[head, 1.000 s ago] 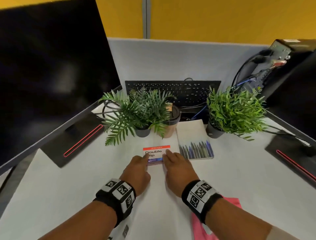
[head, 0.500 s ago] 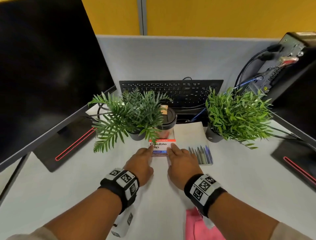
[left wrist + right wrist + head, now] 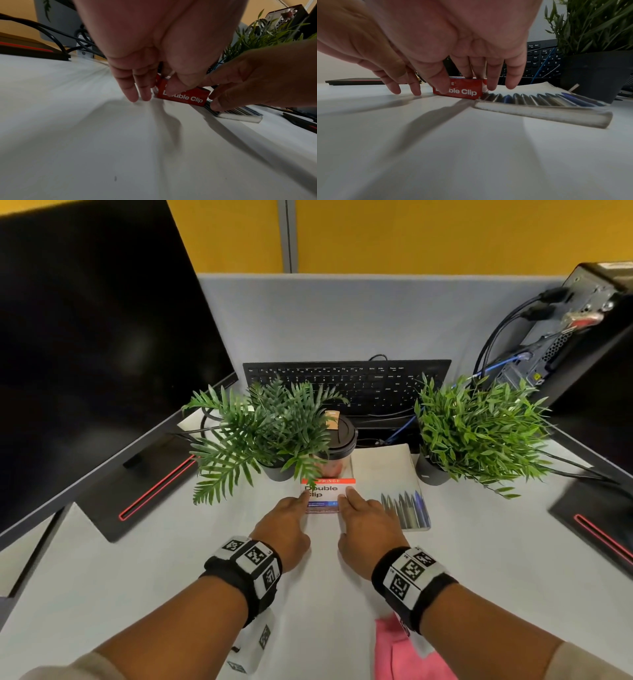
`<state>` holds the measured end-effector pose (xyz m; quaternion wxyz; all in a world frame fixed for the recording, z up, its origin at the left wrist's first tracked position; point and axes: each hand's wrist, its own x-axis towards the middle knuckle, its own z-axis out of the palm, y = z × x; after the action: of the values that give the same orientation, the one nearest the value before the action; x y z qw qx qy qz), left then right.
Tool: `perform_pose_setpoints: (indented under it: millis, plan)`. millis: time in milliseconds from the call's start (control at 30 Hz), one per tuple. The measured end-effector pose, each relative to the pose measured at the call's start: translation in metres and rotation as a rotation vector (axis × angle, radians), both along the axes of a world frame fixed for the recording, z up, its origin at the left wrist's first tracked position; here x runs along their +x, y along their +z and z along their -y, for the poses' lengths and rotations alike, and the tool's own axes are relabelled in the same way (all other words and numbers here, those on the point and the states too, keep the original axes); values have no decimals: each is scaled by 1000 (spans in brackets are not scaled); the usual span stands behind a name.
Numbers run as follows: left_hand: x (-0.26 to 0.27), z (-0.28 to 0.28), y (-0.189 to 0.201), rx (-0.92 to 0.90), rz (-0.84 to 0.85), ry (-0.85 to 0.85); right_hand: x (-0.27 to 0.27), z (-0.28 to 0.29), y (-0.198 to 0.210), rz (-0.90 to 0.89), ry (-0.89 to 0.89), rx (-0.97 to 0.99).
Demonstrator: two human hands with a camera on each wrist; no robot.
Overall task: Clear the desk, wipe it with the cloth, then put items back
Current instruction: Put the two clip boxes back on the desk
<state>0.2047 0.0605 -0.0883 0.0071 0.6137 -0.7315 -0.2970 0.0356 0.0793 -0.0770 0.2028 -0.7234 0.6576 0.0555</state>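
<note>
A red and white Double Clip box (image 3: 327, 493) lies flat on the white desk (image 3: 137, 577), just in front of a lidded coffee cup (image 3: 342, 440). My left hand (image 3: 284, 522) touches its left end with straight fingers, the thumb on the red front face (image 3: 188, 98). On the box's right end rests my right hand (image 3: 366, 522), its thumb against the same front face (image 3: 467, 90) and its index fingertip on top. A pink cloth (image 3: 404, 652) lies under my right forearm at the near edge.
A white book with printed pens (image 3: 407, 508) lies right of the box. Two potted plants (image 3: 274, 433) (image 3: 479, 429) flank the cup, with a keyboard (image 3: 359, 385) behind. Monitor (image 3: 85, 354) on the left, computer tower (image 3: 582, 337) and a black base (image 3: 599, 529) on the right.
Both hands have slid the box away from me, up to the coffee cup and the left plant's leaves.
</note>
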Motion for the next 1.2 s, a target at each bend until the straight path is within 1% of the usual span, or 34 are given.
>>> perform_pose_setpoints:
  millis: [67, 133, 200, 233, 300, 367, 433, 500, 567, 667, 700, 767, 867, 967, 1100, 1200]
  plan:
    - [4, -1, 5, 10, -7, 5, 1, 0, 4, 8, -7, -9]
    - [16, -6, 15, 27, -20, 19, 5, -4, 8, 36, -20, -85]
    - [36, -15, 27, 13, -24, 26, 13, -12, 12, 107, -9, -195]
    - [51, -21, 34, -14, -5, 21, 22, -19, 14, 158, 19, -205]
    - [92, -39, 49, -57, 61, 2, 53, -40, 16, 255, 125, -129]
    - [135, -59, 59, -44, 149, -46, 87, -63, 15, 326, 258, -40]
    - [183, -89, 65, 29, 244, -69, 127, -91, 13, 394, 388, 31]
    - [229, -123, 64, 128, 303, -41, 164, -117, 9, 439, 471, 122]
    - [263, -152, 60, 221, 346, -45, 196, -138, 3, 446, 523, 183]
    - [295, -185, 49, 317, 402, -127, 235, -161, -5, 385, 552, 223]
    - [299, -191, 44, 322, 407, -148, 243, -166, -8, 364, 532, 228]
    - [305, -201, 34, 277, 394, -147, 258, -173, -13, 334, 486, 203]
    - [303, -204, 24, 173, 327, -88, 271, -181, -19, 317, 421, 163]
    - [296, -198, 22, 130, 234, -69, 272, -179, -19, 308, 367, 118]
    - [274, -179, 24, 17, 133, -44, 239, -160, -9, 370, 256, 44]
    - [237, -155, 29, -73, 54, -55, 196, -139, 9, 397, 175, -29]
